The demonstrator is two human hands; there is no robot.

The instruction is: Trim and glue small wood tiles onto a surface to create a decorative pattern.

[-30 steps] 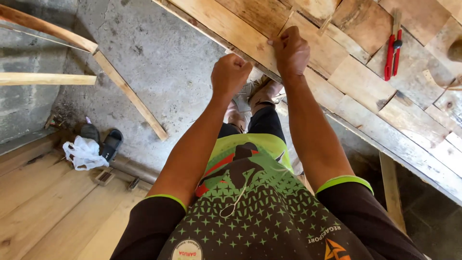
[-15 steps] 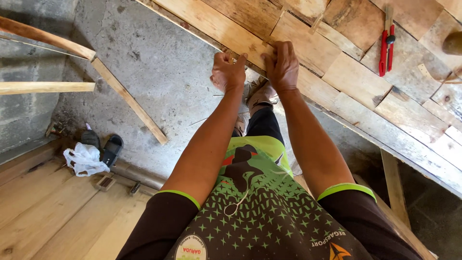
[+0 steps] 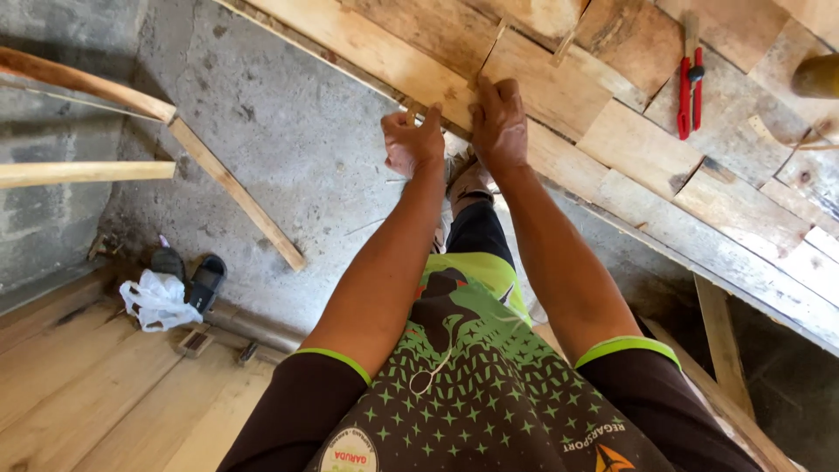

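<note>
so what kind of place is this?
Likely a building site or rough carpentry spot: both hands, left hand and right hand, on a bench of raw planks, red pliers on it, bare concrete floor.

Pale tan wooden planks (image 3: pixel 559 83); red-handled pliers (image 3: pixel 689 92); grey concrete floor (image 3: pixel 297 149); white plastic bag (image 3: pixel 157 300); black sandals (image 3: pixel 206 281); black shirt (image 3: pixel 489 402) patterned with green stars, green-edged sleeves.

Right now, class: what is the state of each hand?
Left hand: closed in a fist at the wooden plank's edge.
Right hand: open, palm pressed flat on the plank.
</note>
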